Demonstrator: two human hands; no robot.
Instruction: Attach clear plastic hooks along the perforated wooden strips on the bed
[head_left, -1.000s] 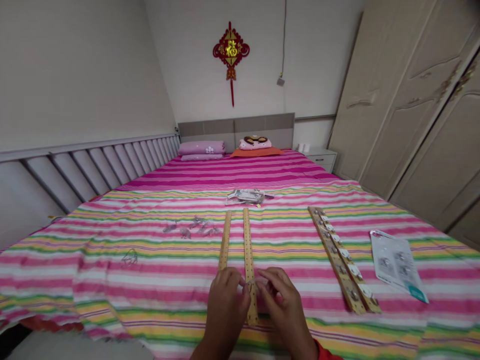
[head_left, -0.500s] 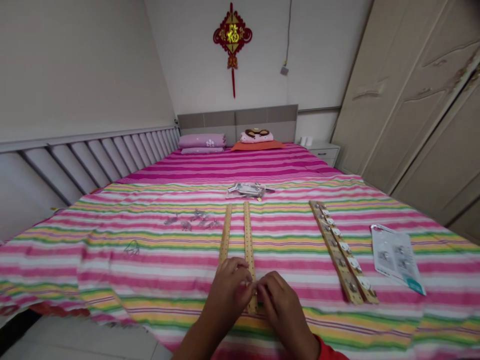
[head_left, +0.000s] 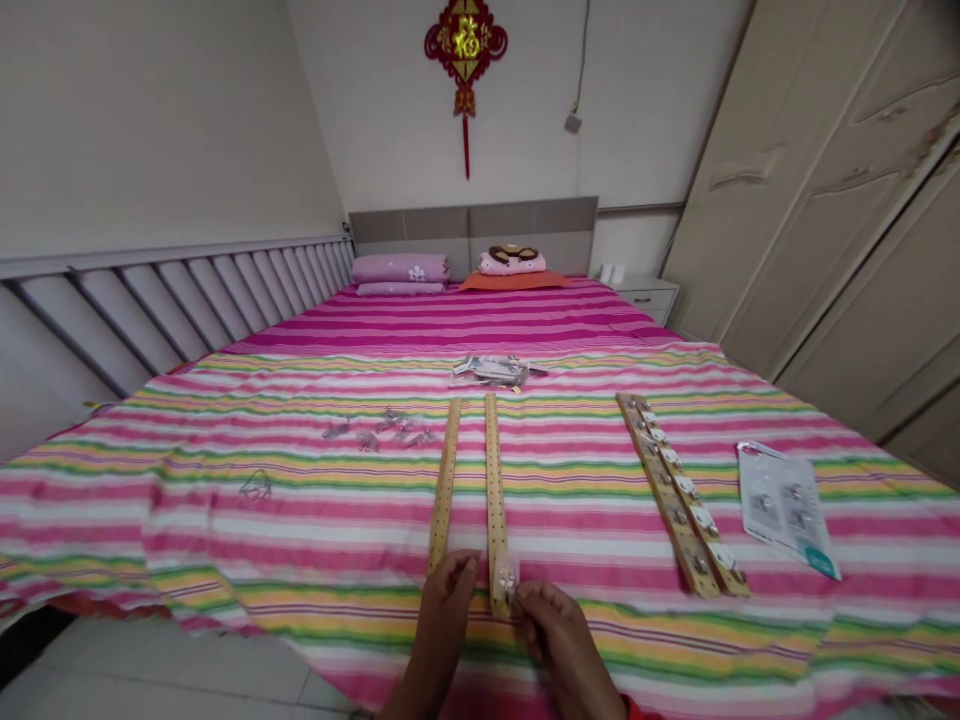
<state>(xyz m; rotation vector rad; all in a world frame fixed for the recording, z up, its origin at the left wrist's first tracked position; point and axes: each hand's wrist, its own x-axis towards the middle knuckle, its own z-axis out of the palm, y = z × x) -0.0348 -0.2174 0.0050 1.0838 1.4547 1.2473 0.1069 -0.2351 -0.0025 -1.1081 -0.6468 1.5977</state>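
A striped bedsheet (head_left: 247, 530) is covering the bed, and a fitted wooden strip pair (head_left: 675, 495) is lying to the right. Two perforated wooden strips are lying side by side at centre. The near end of the right-hand strip (head_left: 495, 500) is lying between the hands, carrying a small metal fitting (head_left: 508, 579) in clear plastic. The left hand (head_left: 442, 625) is resting just beside that strip, its grip holding nothing visible. The right hand (head_left: 561, 640) is touching the fitting with its fingertips (head_left: 526, 597); whether that grip is clamped, I cannot tell.

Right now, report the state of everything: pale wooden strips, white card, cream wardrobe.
Left hand, empty, beside bare wooden strip.
Right hand, fingertips on clear packet.
Clear packet, on perforated wooden strip's near end.
Paired wooden strips, white-backed hooks fitted.
White hook card, lying flat.
Wardrobe doors, shut.
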